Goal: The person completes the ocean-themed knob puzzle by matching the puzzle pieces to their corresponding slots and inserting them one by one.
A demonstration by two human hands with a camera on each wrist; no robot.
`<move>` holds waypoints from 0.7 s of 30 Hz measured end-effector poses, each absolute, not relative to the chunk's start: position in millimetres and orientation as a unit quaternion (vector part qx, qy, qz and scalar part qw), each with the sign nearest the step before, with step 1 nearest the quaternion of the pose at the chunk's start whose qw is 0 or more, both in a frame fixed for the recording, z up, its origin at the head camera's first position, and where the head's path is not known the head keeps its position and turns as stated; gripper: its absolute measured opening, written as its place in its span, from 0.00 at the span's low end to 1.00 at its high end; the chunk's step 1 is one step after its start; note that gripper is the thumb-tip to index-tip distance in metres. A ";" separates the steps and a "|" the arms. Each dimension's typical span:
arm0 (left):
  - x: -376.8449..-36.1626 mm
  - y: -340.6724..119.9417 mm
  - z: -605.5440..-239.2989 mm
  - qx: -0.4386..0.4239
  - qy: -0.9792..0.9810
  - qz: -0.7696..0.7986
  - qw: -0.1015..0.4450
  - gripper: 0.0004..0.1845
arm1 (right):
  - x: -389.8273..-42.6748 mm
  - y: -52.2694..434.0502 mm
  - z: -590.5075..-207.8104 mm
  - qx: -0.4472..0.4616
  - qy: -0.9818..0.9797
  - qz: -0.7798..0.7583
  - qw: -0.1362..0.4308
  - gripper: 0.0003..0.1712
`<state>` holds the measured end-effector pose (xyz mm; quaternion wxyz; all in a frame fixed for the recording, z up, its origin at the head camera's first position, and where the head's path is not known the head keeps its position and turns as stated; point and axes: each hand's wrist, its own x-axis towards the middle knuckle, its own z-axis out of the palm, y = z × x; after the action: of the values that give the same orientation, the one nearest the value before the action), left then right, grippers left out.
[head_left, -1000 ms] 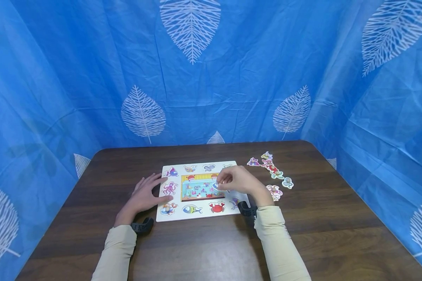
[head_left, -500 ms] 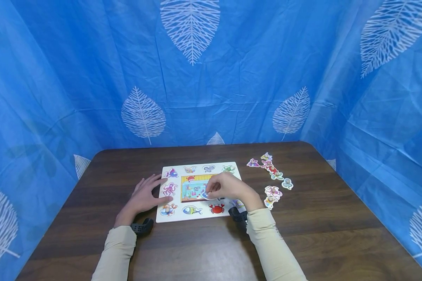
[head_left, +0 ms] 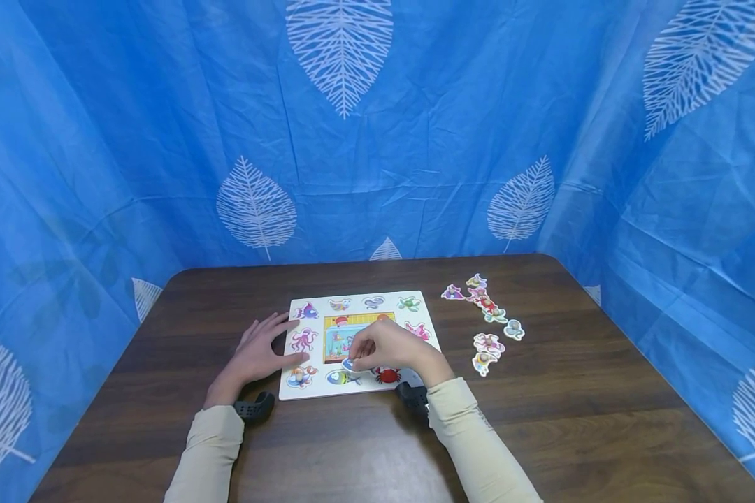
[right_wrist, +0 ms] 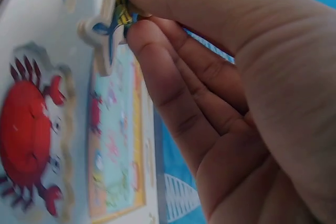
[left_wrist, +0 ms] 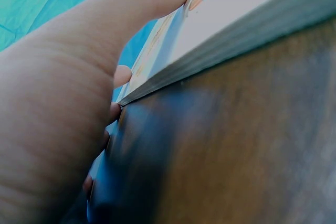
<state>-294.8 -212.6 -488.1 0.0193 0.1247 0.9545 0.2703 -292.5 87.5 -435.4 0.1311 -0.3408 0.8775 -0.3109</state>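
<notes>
No words, numbers, brand marks or signs can be read in any of the views. The puzzle board (head_left: 358,342) carries only pictures of sea animals, such as the red crab (right_wrist: 26,145), and its middle panel (right_wrist: 113,150) shows an aquarium scene; if there is small print there, it is too blurred to tell. The loose pieces (head_left: 487,314) on the counter (head_left: 572,391) are picture-only as well. The blue curtain (head_left: 415,126) bears white leaf patterns, no lettering.
</notes>
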 end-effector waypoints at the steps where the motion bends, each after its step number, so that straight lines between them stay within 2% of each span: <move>1: -294.8 -212.6 -488.0 0.124 0.955 0.270 0.020 0.49 | -292.3 86.1 -437.1 -0.343 0.876 -0.312 0.133 0.04; 13: -294.0 -211.8 -486.1 0.122 0.955 0.270 0.020 0.49 | -288.5 70.6 -450.4 -0.364 0.863 -0.321 0.143 0.03; 21: -294.5 -212.4 -486.6 0.122 0.955 0.271 0.023 0.49 | -290.4 64.2 -460.1 -0.369 0.860 -0.329 0.128 0.04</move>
<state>-294.5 -212.4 -486.6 0.0230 0.1219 0.9546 0.2708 -290.4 64.2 -460.1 0.1281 -0.3693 0.8595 -0.3293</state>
